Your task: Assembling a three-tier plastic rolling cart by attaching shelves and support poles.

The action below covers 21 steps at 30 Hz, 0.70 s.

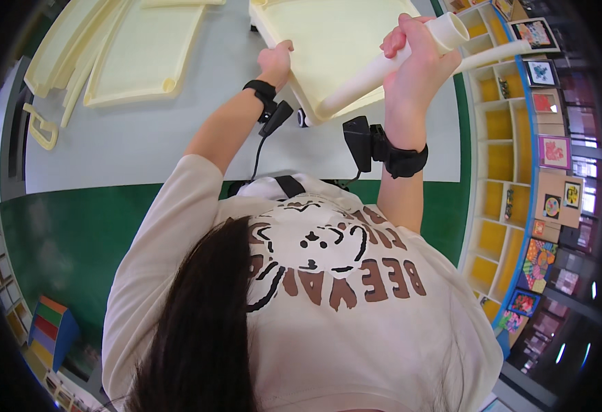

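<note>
A cream plastic tray [335, 41] with raised edges and a dark-and-white caster [302, 118] at its near corner lies on the table ahead of me. My left hand [275, 64] grips the tray's left rim, fingers closed round it. A cream hollow tube [362, 84] slants up to the right from the tray's near corner, its open end toward the upper right. My right hand [417, 60] is wrapped round the tube's upper part. Behind that hand, a thinner cream bar [496, 53] sticks out to the right; its other end is hidden.
At the left of the grey-white table [150, 147] lie another cream tray [143, 58], long curved cream bars [74, 86] and a small loop-shaped piece [42, 129]. A white shelf unit [496, 161] with yellow backs stands to the right. Black devices are strapped to both wrists.
</note>
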### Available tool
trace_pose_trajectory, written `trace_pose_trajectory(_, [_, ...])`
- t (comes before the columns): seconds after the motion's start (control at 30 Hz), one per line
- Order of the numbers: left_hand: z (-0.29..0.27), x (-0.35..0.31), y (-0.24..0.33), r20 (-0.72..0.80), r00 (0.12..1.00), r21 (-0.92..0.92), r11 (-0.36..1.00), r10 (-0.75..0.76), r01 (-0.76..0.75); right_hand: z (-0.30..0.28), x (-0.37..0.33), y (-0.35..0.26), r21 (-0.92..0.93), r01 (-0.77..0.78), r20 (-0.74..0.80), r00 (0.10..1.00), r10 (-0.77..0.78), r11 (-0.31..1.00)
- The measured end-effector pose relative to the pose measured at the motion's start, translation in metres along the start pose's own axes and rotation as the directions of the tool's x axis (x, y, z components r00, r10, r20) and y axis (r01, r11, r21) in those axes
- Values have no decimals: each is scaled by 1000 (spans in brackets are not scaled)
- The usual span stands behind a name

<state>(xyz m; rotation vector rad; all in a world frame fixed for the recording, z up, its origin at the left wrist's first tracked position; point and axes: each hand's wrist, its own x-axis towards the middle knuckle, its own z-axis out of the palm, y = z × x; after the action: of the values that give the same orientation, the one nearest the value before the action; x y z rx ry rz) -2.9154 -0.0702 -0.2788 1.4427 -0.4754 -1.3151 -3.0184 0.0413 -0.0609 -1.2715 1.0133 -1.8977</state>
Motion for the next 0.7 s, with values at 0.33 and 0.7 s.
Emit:
trace_pose_trajectory(0.33, [-9, -23, -4, -65, 995, -52, 996, -77, 74, -22, 10, -4, 87, -32, 38, 999, 28, 996])
trace_pose_trajectory(0.7, [-37, -92, 0, 392, 706, 229, 806, -590, 546, -145, 51, -16, 170, -230, 662, 747, 62, 958])
